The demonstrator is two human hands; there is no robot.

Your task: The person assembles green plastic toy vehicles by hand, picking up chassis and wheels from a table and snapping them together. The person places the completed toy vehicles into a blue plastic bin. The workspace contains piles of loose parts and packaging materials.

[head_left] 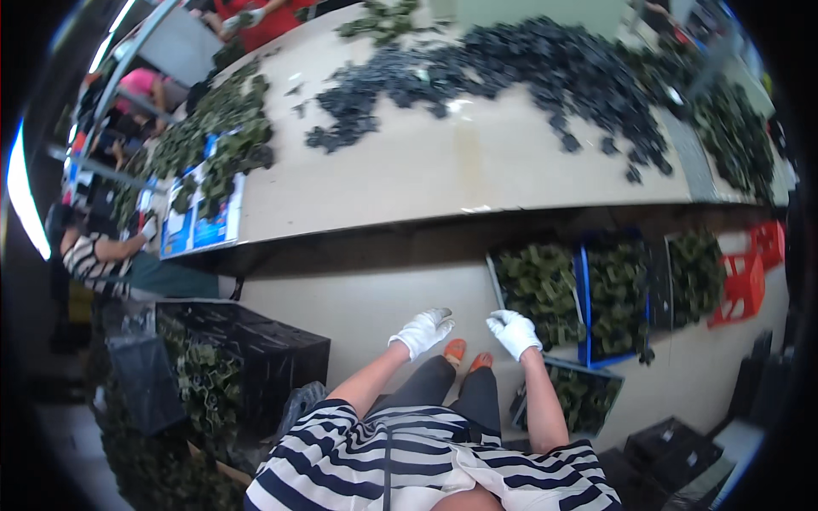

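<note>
My left hand, in a white glove, hangs above the floor with loosely bent fingers and holds nothing I can see. My right hand, gloved the same way, is level with it a short gap to the right. Its fingers are half curled and apart, and nothing shows in them. Nearest to the right hand stands a crate filled with dark green curved pieces. Just below that hand is another crate of similar pieces. Both hands are away from the table.
Dark grey pieces lie heaped across the table, with greenish piles at left. More full crates and red stools stand right. Black crates stack at left. A co-worker in stripes works at the table's left end.
</note>
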